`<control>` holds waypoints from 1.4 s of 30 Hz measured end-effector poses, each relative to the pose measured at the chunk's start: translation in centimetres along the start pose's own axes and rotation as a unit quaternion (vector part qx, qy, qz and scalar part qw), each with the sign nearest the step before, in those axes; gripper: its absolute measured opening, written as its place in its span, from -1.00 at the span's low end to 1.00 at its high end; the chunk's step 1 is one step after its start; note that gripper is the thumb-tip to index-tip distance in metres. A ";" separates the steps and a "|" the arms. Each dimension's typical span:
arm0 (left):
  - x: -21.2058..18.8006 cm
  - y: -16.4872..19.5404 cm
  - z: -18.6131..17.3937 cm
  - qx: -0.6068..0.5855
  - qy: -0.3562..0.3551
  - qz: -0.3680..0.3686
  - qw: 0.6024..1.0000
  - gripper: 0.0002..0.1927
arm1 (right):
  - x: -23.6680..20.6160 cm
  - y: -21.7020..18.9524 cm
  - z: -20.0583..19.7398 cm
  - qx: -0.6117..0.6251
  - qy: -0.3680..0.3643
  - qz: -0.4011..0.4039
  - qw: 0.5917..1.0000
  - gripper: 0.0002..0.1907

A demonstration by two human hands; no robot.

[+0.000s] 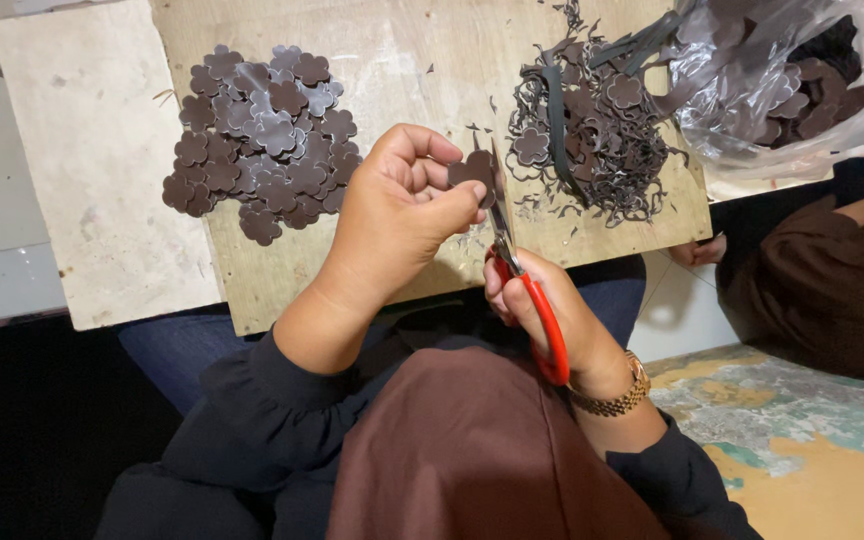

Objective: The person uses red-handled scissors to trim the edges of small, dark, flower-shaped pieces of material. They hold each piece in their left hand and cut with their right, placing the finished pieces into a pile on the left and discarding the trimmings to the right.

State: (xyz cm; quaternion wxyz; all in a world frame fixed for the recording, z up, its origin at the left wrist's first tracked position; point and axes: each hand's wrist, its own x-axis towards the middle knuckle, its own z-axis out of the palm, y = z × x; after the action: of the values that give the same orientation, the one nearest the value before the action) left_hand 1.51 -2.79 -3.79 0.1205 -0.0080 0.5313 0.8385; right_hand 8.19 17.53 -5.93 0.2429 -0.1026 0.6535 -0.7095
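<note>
My left hand [397, 215] pinches a small dark brown flower-shaped leather piece [476, 170] between thumb and fingers, above a wooden board [402, 60]. My right hand [552, 320] grips red-handled scissors [522, 280], whose blades point up and touch the piece's right edge. On the board's left lies a pile of finished flower pieces [262, 135]. To the right sits a heap of dark trimmings and flower pieces [592, 135].
A clear plastic bag [792, 80] holding more dark pieces lies at the upper right. Another person in brown clothing [832, 280] sits at the right. The board rests across my lap, beside a pale slab [92, 160]. A painted floor [802, 440] shows at the lower right.
</note>
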 end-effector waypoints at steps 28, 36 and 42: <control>0.0 -0.1 -0.1 0.042 -0.020 0.024 0.999 -0.68 | 0.5 0.4 -0.2 -0.005 -0.021 -0.020 1.000 -0.44; 0.2 -0.4 0.1 -0.015 -0.014 0.013 1.000 -0.68 | 0.4 0.6 -0.2 0.046 -0.014 -0.016 0.999 -0.44; 0.2 -0.4 0.1 -0.016 -0.013 0.009 1.000 -0.68 | 0.5 1.0 -0.2 0.047 -0.005 -0.008 0.999 -0.44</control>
State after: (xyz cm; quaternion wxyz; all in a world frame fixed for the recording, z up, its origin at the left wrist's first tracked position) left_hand 1.41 -2.51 -4.16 0.1196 0.0060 0.5164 0.8480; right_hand 7.89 17.50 -7.01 0.2456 -0.1000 0.6176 -0.7405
